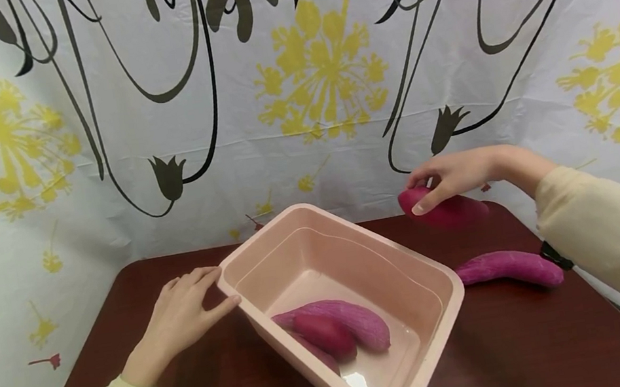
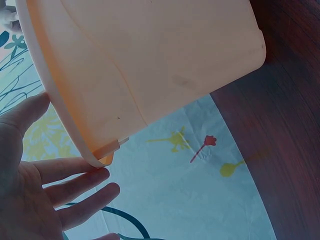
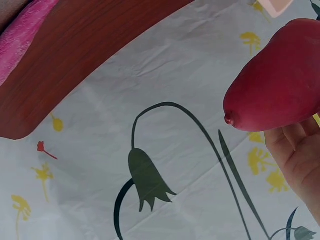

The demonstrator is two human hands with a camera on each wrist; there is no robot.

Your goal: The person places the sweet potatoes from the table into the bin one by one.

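My right hand [image 1: 450,177] holds a smooth red sweet potato [image 1: 447,206] above the table's back right corner, thumb on the near side. In the right wrist view the sweet potato [image 3: 277,82] shows a small stub at its tip, and part of the hand [image 3: 295,155] shows beneath it. My left hand [image 1: 186,307] touches the left corner of a pale pink plastic basin [image 1: 346,241], thumb and forefinger straight along the rim. In the left wrist view its other fingers [image 2: 87,200] are spread. Inside the basin lie a long purple sweet potato [image 1: 357,319] and two redder ones [image 1: 330,336], one partly hidden by the near wall.
Right of the basin, another long, curved purple sweet potato [image 1: 507,268] lies on the dark reddish-brown table [image 1: 205,380], near the right sleeve. A white cloth [image 1: 251,116] with yellow and grey flower prints hangs behind the table.
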